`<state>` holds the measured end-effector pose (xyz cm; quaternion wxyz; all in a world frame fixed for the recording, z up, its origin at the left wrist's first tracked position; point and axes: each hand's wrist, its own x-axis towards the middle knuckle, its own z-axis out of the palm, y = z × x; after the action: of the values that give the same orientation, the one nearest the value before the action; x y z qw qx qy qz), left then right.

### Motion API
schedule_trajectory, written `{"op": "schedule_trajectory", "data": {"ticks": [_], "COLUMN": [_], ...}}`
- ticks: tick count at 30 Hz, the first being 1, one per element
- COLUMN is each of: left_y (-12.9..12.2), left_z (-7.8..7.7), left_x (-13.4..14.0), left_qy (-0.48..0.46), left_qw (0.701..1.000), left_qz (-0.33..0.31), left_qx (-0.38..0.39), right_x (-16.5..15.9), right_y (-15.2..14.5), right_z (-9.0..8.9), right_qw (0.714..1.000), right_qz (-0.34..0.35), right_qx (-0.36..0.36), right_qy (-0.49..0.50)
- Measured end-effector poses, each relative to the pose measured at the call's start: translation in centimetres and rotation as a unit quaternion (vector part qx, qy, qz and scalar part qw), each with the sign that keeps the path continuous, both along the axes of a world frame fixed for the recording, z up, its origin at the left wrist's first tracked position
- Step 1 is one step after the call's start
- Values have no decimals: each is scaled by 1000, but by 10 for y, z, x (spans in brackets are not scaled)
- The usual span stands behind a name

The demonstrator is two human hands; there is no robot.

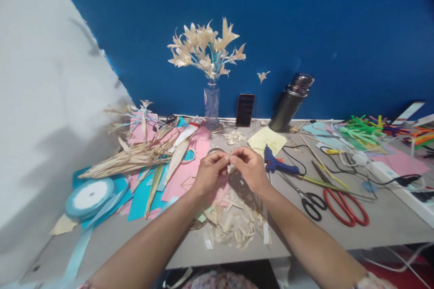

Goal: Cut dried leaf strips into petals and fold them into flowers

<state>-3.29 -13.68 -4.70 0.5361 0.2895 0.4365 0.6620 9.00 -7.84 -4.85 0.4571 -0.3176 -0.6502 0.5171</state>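
My left hand (214,171) and my right hand (250,168) meet over the middle of the table, fingertips pinched together. Whatever lies between the fingers is too small to make out. Below them spreads a heap of dry husk scraps (233,230). Just right of my right hand rests a blue glue gun (280,162), near a sheet of yellow paper (267,140). Behind the hands stands a clear bottle (211,104) holding husk flowers (203,47). A single husk flower (262,76) rises on a thin stem farther right.
A bundle of dry husks (132,160) and a light blue ribbon roll (90,198) lie left. Right are black-handled scissors (313,205), red-handled scissors (347,207), a power strip (403,189) and green pipe cleaners (362,131). A phone (245,110) and a dark flask (290,106) stand by the wall.
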Motion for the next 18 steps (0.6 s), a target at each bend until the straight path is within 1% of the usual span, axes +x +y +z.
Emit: {"op": "schedule_trajectory", "data": {"ticks": [3,6,13,18], "left_y": [1,1,0,1], "left_z": [-2,-3,-3,-2], "left_x": [1,1,1,3], "left_qy": [-25,-46,-65,-58], "left_qw": [1000,999,997,998], "left_qz": [-8,-14,-25,-19], "left_qx": [-9,-17,-19,-22], "right_x": [0,0,-2,-2], "right_y": [-1,0,3,5], "right_z": [1,1,4,0], "right_qw": [1000,1000,992,987], "right_qz": [-9,-6,24,44], "right_qx": [7,-6,-118,-149], "right_qy": [-18,-23,23,43]}}
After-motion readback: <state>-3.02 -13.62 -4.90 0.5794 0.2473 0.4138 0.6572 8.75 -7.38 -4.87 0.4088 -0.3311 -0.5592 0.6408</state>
